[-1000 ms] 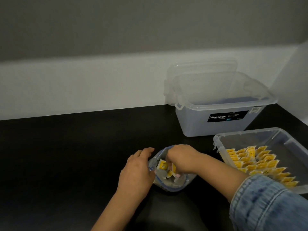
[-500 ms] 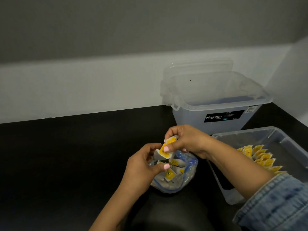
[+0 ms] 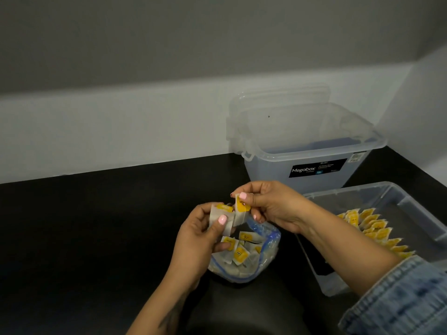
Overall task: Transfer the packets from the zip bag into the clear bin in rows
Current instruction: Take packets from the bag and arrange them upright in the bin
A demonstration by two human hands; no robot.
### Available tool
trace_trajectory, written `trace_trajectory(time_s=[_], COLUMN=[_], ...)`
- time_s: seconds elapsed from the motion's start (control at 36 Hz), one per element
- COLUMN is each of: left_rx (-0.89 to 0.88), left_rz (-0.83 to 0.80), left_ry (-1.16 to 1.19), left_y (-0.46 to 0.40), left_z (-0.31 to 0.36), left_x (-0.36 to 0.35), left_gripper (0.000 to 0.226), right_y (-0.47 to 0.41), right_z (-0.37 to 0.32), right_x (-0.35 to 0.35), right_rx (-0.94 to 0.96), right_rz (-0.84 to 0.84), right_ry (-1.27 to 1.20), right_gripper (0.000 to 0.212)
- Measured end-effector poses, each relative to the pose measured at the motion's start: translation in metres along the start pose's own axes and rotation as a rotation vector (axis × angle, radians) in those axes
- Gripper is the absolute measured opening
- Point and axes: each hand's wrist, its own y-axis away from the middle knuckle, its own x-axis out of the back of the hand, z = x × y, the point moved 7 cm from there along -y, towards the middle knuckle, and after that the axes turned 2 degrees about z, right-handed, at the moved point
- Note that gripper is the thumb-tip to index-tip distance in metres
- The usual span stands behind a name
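Note:
An open zip bag (image 3: pixel 263 258) with a blue seal lies on the black counter and holds several white-and-yellow packets (image 3: pixel 239 253). Just above it, my left hand (image 3: pixel 197 240) pinches packets (image 3: pixel 221 213) between thumb and fingers. My right hand (image 3: pixel 271 206) grips another packet (image 3: pixel 240 210) right beside them, the two hands almost touching. To the right stands the clear bin (image 3: pixel 396 201), low and wide, with rows of yellow packets (image 3: pixel 372 226) standing on edge inside; my right forearm hides part of it.
A taller clear box (image 3: pixel 307 151) labelled Megabox stands at the back against the white wall, its lid leaning behind it. The black counter (image 3: pixel 96 226) stretches to the left. A wall closes the right side.
My right hand came out of the zip bag with packets and rose above it. My left hand left the bag's rim and took hold of some packets.

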Motion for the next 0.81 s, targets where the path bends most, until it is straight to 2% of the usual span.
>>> trace_trajectory(time_s=[0.11,0.28,0.53,0.64,0.81], left_rx=[0.007,0.026,0.026,0.039,-0.006], left_rz=[-0.013,-0.059,-0.040,-0.030,-0.082], left_ry=[0.063,0.065,0.043,0.060,0.059], left_y=[-0.001,-0.002,-0.004,-0.005,-0.001], left_z=[0.003,0.003,-0.001,-0.003,0.001], left_x=[-0.008,-0.032,-0.081,-0.103,-0.139], left_gripper=[0.035,0.021,0.015,0.015,0.013], right_y=[0.008,0.028,0.079,0.096,0.107], right_z=[-0.001,-0.019,-0.049,-0.042,-0.005], right_x=[0.007,0.034,0.116,0.154,0.189], right_rx=[0.007,0.102,0.198,0.141,-0.039], right_rz=[0.005,0.036,0.129,0.163,0.101], right_ry=[0.072,0.319,0.738,0.935,1.203], right_gripper=[0.010,0.010,0.008,0.006,0.009])
